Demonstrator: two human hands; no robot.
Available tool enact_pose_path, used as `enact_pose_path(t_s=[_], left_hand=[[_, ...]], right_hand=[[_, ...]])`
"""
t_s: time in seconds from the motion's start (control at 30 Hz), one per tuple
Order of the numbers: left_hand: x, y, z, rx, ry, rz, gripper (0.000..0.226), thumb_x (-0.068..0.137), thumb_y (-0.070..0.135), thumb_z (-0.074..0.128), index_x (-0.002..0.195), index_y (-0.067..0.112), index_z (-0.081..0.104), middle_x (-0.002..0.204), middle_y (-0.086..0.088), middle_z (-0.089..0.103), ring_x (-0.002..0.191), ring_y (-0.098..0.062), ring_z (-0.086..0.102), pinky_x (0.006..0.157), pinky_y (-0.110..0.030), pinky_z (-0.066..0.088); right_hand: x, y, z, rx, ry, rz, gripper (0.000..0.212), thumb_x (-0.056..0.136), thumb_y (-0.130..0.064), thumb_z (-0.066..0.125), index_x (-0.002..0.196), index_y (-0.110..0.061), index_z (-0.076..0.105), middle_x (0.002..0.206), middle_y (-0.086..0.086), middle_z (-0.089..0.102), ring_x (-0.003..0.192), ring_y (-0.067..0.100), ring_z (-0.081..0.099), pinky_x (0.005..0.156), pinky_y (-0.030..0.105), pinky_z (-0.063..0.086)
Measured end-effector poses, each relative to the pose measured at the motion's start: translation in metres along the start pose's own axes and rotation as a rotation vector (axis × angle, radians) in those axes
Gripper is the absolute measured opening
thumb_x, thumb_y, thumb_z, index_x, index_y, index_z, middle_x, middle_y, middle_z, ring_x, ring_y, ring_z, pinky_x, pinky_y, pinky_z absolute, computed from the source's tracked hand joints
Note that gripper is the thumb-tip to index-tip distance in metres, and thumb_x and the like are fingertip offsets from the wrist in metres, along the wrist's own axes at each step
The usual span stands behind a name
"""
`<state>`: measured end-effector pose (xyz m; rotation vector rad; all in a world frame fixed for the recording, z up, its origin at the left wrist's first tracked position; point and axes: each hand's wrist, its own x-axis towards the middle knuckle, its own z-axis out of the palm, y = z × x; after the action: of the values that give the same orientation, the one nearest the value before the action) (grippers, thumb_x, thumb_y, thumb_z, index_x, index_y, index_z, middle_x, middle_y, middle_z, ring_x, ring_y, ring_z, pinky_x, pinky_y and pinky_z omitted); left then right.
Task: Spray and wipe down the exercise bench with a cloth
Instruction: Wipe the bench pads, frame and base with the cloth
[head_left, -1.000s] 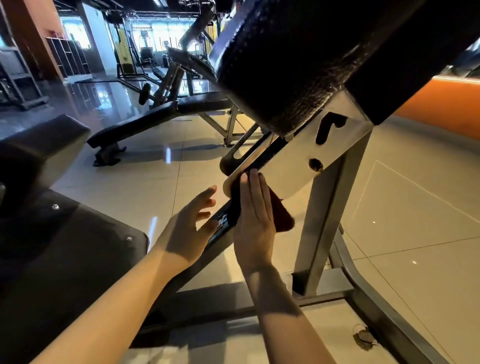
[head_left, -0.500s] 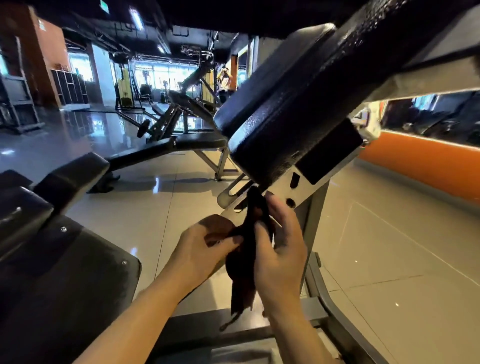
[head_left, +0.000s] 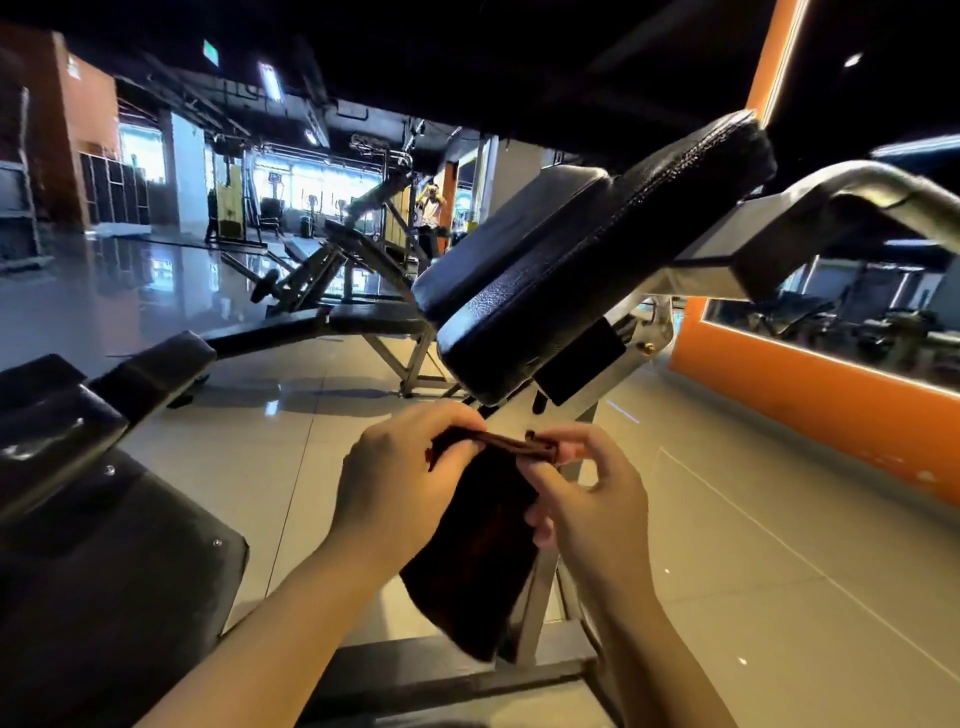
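Gym floor, tiled; cloth held in the air below the lower edge of the bench pad (head_left: 571, 270).
The left hand (head_left: 395, 488) and right hand (head_left: 592, 499) each have fingers clamped on the top hem of the dark cloth (head_left: 478, 551), which hangs limp (light, soft, non-fragile). Grip at the hem corners; expect folding, not slipping.
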<state>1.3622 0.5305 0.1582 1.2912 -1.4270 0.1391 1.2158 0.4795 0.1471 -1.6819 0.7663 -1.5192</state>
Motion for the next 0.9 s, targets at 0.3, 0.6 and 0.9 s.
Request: enact_pose_path(t_s=[0.3, 0.6, 0.9], left_hand=[[0.049, 0.014, 0.012, 0.249, 0.267, 0.038, 0.029, 0.083, 0.022, 0.074, 0.111, 0.023, 0.067, 0.088, 0.004, 0.068, 0.082, -0.019, 0.062, 0.062, -0.019, 0.041], [0.039, -0.004, 0.007, 0.193, 0.178, -0.151, 0.041, 0.085, 0.027, 0.073, 0.125, 0.033, 0.063, 0.083, 0.010, 0.065, 0.079, -0.010, 0.061, 0.068, -0.026, 0.051], [0.022, 0.009, 0.009, 0.134, 0.284, -0.070, 0.010, 0.083, 0.022, 0.074, 0.091, 0.029, 0.072, 0.084, 0.012, 0.068, 0.078, -0.010, 0.063, 0.065, -0.028, 0.052]], right_hand=[[0.072, 0.004, 0.035, -0.449, 0.477, -0.646, 0.012, 0.094, -0.008, 0.058, 0.098, -0.003, 0.067, 0.094, 0.010, 0.067, 0.090, 0.011, 0.054, 0.085, 0.007, 0.041], [0.052, 0.023, 0.042, -0.457, 0.393, -0.597, 0.021, 0.094, -0.016, 0.049, 0.092, -0.005, 0.067, 0.087, 0.007, 0.065, 0.081, 0.002, 0.044, 0.079, -0.003, 0.033], [0.039, 0.008, 0.022, -0.421, 0.334, -0.610, 0.025, 0.094, -0.028, 0.050, 0.093, -0.007, 0.065, 0.097, 0.004, 0.057, 0.085, -0.003, 0.041, 0.073, 0.002, 0.040]])
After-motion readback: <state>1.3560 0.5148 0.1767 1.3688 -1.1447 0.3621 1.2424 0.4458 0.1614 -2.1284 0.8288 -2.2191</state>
